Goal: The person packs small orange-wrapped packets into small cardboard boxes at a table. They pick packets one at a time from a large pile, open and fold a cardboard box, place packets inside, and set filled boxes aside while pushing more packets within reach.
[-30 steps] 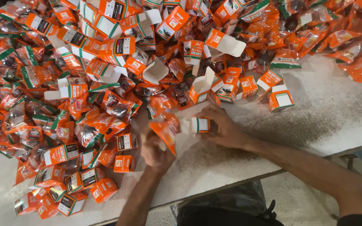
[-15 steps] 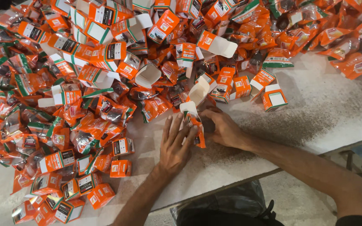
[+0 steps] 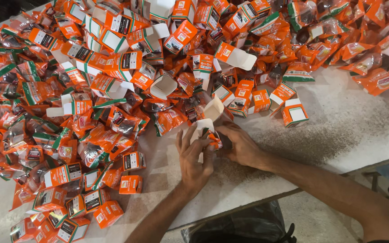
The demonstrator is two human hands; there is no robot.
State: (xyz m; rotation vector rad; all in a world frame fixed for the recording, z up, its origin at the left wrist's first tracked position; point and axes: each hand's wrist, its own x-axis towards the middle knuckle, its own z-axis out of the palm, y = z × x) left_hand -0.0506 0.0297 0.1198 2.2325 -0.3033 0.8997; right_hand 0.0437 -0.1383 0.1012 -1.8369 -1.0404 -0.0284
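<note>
My left hand (image 3: 194, 159) and my right hand (image 3: 239, 145) meet over the white table (image 3: 338, 130) near its front edge. Between them they hold a small open carton (image 3: 202, 127) with a white inside, its flap up. An orange sachet (image 3: 213, 140) is pinched at the fingertips, at the carton's mouth. My left hand's fingers spread over the carton's near side. My right hand grips from the right, and its fingertips are hidden behind the sachet.
A big heap of orange sachets (image 3: 113, 121) and small orange-and-white cartons (image 3: 122, 63) covers the left and far table. Several closed cartons (image 3: 293, 112) stand to the right of my hands. A dark bag (image 3: 244, 225) lies under the table edge.
My hands have drawn together on the carton. The sachet that was held loose one second ago now sits at the carton's mouth, and my left hand has come down from flat to cupped.
</note>
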